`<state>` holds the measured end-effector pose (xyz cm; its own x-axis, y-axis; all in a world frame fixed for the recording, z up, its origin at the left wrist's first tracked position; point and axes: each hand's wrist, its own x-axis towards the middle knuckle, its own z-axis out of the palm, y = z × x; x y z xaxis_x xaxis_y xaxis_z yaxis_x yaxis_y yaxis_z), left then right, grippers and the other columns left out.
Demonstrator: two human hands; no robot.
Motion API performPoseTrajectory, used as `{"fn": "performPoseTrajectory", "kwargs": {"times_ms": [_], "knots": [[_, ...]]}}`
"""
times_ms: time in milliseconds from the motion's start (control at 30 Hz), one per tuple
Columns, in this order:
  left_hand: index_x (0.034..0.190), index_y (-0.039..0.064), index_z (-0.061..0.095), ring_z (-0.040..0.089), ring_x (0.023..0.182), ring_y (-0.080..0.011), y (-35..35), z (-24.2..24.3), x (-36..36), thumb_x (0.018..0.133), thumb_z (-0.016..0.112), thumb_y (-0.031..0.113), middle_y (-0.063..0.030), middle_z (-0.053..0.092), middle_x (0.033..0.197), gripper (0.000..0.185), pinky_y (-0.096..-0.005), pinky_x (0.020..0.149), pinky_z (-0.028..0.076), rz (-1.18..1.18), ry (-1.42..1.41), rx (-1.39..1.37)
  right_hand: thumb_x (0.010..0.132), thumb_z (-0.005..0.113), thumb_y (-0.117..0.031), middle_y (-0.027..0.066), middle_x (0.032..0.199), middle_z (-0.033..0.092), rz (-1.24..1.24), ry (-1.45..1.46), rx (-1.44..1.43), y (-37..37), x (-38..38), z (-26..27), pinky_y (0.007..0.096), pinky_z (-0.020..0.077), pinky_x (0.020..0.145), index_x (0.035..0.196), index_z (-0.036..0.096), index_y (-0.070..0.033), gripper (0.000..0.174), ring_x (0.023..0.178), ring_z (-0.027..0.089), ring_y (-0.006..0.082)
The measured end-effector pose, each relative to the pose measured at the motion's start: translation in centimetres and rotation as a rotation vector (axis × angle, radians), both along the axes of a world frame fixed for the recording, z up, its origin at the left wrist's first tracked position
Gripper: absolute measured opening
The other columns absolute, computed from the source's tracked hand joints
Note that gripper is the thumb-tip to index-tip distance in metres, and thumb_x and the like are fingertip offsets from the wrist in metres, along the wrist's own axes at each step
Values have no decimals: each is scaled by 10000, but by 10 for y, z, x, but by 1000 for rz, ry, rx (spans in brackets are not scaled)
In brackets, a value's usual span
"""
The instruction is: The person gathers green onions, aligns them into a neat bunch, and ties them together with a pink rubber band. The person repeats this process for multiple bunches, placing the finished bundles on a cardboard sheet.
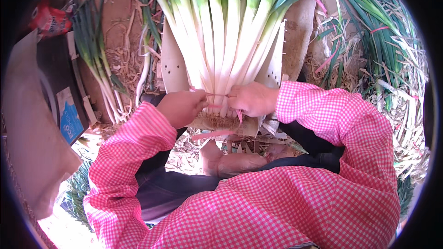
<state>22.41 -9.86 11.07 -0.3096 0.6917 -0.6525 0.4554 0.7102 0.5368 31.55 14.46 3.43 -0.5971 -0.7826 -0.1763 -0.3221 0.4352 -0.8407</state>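
Observation:
A bunch of large green onions (221,38) lies in front of me on a pale board, white stalks and roots toward me, green leaves fanned out at the top. A thin pink tie (217,94) runs across the stalks just above the roots. My left hand (182,107) pinches one side of the tie with its fingers closed. My right hand (252,99) grips the other side, close to the stalks, and a loose pink end hangs below it. The gap between my hands is small.
Smaller green onions (100,65) lie at the left, beside a black box (55,72) and a red package (50,17). At the right are a large pile of green onions (384,45) with pink ties and dry husks (401,124). A pink strip (213,134) is below the roots.

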Motion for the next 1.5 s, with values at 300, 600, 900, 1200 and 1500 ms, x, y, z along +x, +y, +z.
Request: {"fn": "performPoseTrajectory", "kwargs": {"times_ms": [300,600,900,1200,1500], "knots": [[990,77,598,606,1007,-206,35,0,-18,816,583,102,-77,645,1156,176,-354,769,444,-610,554,312,781,644,-153,105,994,650,24,38,31,4,7,4,421,534,815,925,668,-56,175,1016,610,306],[951,25,519,498,764,-82,4,-66,6,1073,424,219,-8,575,834,248,-237,712,418,659,-1008,434,823,631,-189,78,881,631,-23,-183,-121,12,-10,1,418,526,668,862,636,-69,126,881,640,279],[973,10,511,607,755,-204,-20,-49,-29,1060,414,159,-88,569,813,198,-287,687,453,513,-1001,543,827,629,-228,94,835,598,-48,-432,-290,8,-45,35,432,519,619,875,570,-82,165,814,619,317],[994,17,530,536,712,-174,-22,-63,-30,1053,461,211,-92,495,785,214,-314,668,442,479,-914,489,808,652,-217,83,880,582,-125,-448,-231,12,-36,19,415,511,631,912,553,-105,182,833,617,307],[975,25,508,460,752,-138,-33,-73,-20,1073,408,256,-44,445,802,270,-289,702,416,549,-1033,429,835,626,-222,103,827,590,-156,-420,-199,8,-34,6,418,509,639,909,567,-93,161,793,623,336]]}}
